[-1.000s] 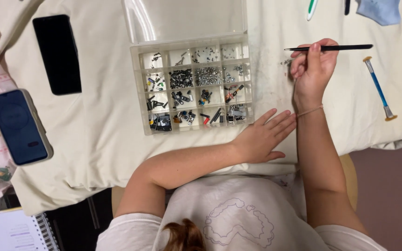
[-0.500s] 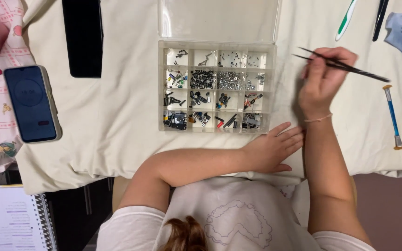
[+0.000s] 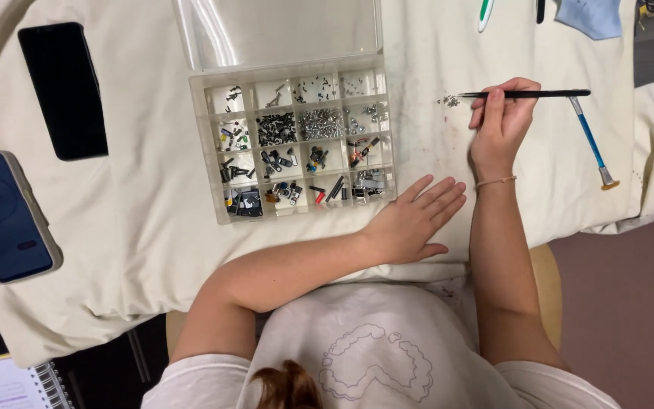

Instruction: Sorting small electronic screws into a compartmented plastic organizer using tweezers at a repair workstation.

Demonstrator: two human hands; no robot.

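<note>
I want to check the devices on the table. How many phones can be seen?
2. One black rectangular phone lies face up on the cream cloth, left of the clear plastic compartment box. One dark blue phone in a grey case lies at the left edge.

Two screens, one package.

Black phone at 10 o'clock on the cream cloth: flat rectangle, screen dark, long axis running roughly up-down.

Second phone at 9 o'clock, in a pale grey case, rounded rectangle, screen dark blue with a faint circle on it, tilted slightly.

Clear plastic compartment box at 12 o'clock: square grid of small cells holding tiny black and silver parts, transparent lid swung open behind it.
</note>
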